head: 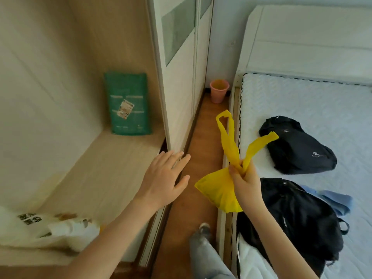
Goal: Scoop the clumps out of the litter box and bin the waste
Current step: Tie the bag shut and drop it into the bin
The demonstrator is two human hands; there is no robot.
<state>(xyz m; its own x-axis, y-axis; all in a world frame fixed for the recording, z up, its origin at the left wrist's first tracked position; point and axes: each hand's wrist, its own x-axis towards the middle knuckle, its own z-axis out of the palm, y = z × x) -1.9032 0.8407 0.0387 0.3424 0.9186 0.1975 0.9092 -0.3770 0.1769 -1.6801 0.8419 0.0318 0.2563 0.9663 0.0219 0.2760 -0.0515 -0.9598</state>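
Note:
My right hand grips the twisted neck of a yellow plastic bag, which bulges below my fist while its two handle loops stick up above it. I hold it over the narrow strip of wooden floor beside the bed. My left hand is open with fingers spread, its fingertips at the edge of the white sliding wardrobe door. A small pink bin stands on the floor at the far end of the gap. No litter box or scoop is in view.
Inside the open wardrobe a green bag leans against the back wall, and white plastic bags lie on the shelf near me. The bed on the right carries two black backpacks and a blue cloth. My leg and shoe stand in the gap.

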